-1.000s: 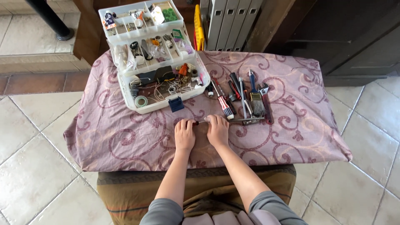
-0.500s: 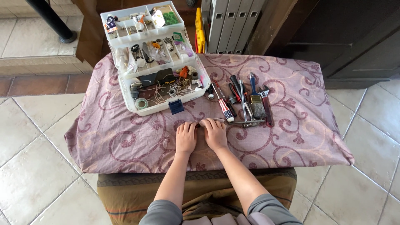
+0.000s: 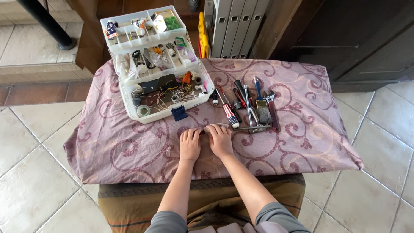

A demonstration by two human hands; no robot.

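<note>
Cloth (image 3: pixel 129 151), mauve with darker scrollwork, centre of frame: spread over a low padded stand, edges hanging loose. Judged thin, soft and light; creases readily, likely to slide under a push. Best taken at a pinched fold or a free hem.

Left hand (image 3: pixel 189 145) and right hand (image 3: pixel 221 140), lower centre: side by side, palms down, fingers curled at a small raised fold (image 3: pixel 215 126); whether they pinch it cannot be told.

Tackle-style box (image 3: pixel 129 108), upper left: white, tiered trays open, small parts inside; weighs the cloth down.

Hand tools (image 3: pixel 248 105), right of the box: screwdrivers, brush, wrench, lying loose on the cloth.
</note>
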